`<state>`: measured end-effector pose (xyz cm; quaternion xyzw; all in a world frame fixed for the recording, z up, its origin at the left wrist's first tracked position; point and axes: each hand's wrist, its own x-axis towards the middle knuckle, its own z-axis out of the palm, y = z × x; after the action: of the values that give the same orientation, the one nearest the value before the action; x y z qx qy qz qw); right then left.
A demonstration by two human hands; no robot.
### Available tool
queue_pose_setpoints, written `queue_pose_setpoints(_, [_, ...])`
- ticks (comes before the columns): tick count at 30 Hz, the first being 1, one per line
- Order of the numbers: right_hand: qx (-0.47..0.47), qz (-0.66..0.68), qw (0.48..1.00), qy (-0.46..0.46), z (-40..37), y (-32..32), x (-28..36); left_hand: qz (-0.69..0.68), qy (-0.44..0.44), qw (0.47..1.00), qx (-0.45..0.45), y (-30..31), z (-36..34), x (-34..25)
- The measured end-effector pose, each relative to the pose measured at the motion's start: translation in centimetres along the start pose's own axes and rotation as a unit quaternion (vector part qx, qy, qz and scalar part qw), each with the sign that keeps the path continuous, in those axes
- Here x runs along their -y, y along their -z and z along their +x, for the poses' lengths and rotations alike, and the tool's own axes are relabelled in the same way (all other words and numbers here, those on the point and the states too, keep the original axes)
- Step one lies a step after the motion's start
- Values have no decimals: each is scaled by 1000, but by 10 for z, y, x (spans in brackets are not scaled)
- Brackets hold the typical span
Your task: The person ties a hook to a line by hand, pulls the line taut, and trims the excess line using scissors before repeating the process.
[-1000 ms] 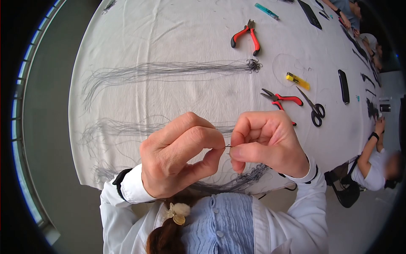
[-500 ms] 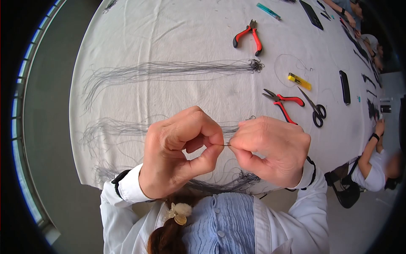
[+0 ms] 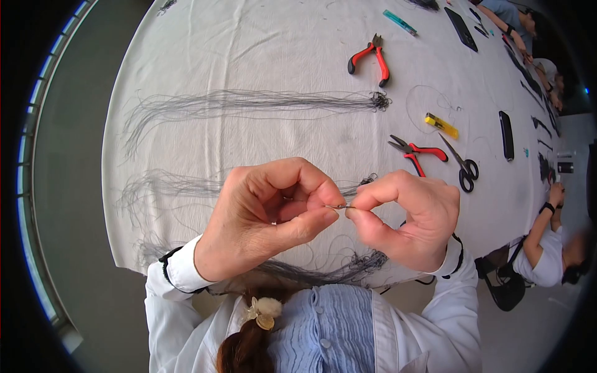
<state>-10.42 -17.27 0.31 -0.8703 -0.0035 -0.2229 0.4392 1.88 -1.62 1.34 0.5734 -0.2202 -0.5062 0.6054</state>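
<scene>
A thin dark strand with a tiny knot or loop (image 3: 339, 206) is stretched between my fingertips. My left hand (image 3: 267, 214) pinches one end of it between thumb and index finger. The other end is pinched by my right hand (image 3: 407, 217), a short gap away. Behind my hands, a bundle of fine dark strands (image 3: 174, 184) lies across the white cloth, partly covered by them. Nearer my body is another bundle (image 3: 323, 273), and farther off a third one (image 3: 249, 102) with a curled, tangled right end.
Red-handled pliers (image 3: 415, 151), black scissors (image 3: 465, 169) and a yellow cutter (image 3: 441, 125) lie right of centre. Beyond are more pliers (image 3: 371, 59), a teal cutter (image 3: 400, 22) and black phones (image 3: 507, 135) (image 3: 461, 28). Other people (image 3: 547, 248) sit along the table's right side.
My fingertips have drawn slightly apart, and the small knot or loop between them now shows. My left hand has opened its curl a little and shifted right. The view has moved slightly.
</scene>
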Motion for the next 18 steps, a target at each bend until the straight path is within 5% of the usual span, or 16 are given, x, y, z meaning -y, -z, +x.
queue_pose_setpoints(6, [72, 204, 961, -172, 1, 3, 0, 1, -13, 1000, -13, 0, 1, 4])
queue_pose_setpoints(8, [88, 238, 944, -212, 2, 6, 1, 118, -86, 989, -4, 3, 1, 6])
queue_pose_setpoints(10, [145, 366, 859, -327, 7, 10, -1, 155, -121, 981, -3, 2, 2, 5])
queue_pose_setpoints(16, [167, 499, 764, -373, 7, 10, -11, 302, -269, 914, 22, 6, 3, 6])
queue_pose_setpoints(18, [153, 454, 801, -359, 9, 10, -6, 324, -278, 903, 34, 6, 2, 3])
